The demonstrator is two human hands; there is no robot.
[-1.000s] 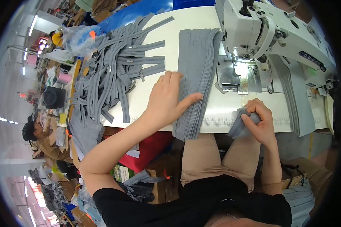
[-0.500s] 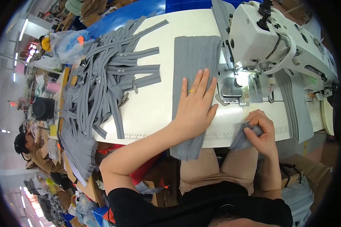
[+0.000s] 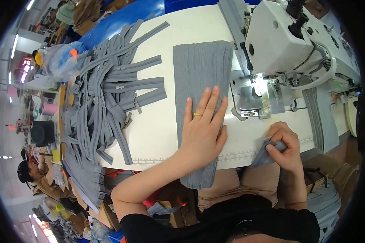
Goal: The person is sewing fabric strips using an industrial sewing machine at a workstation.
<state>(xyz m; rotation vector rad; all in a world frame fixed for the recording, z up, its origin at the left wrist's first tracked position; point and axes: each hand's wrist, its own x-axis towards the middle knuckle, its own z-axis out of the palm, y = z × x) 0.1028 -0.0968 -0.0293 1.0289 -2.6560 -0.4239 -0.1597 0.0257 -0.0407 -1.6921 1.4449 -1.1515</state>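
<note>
My left hand (image 3: 202, 137) lies flat on a thick stack of grey fabric strips (image 3: 202, 65), its fingers spread and open. The stack runs lengthwise over the white table, and its near end hangs past the front edge above my lap. A small folded piece of grey fabric (image 3: 264, 153) is held between the thumb and curled fingers of my right hand (image 3: 286, 148), at the table's front edge. Just beyond that hand is the lit needle area of a white sewing machine (image 3: 280, 44), with a metal plate (image 3: 249, 99) beside the stack.
A tangled heap of grey zipper strips (image 3: 105, 93) covers the table's left side. More grey fabric pieces (image 3: 318, 117) lie in layers right of the needle. A printed ruler (image 3: 158, 160) follows the front edge. Another person (image 3: 34, 174) works at far left.
The view has shifted a little. My left hand has slid slightly toward me on the stack, whose far end looks wider and more fanned to the left. My right hand keeps its hold.
</note>
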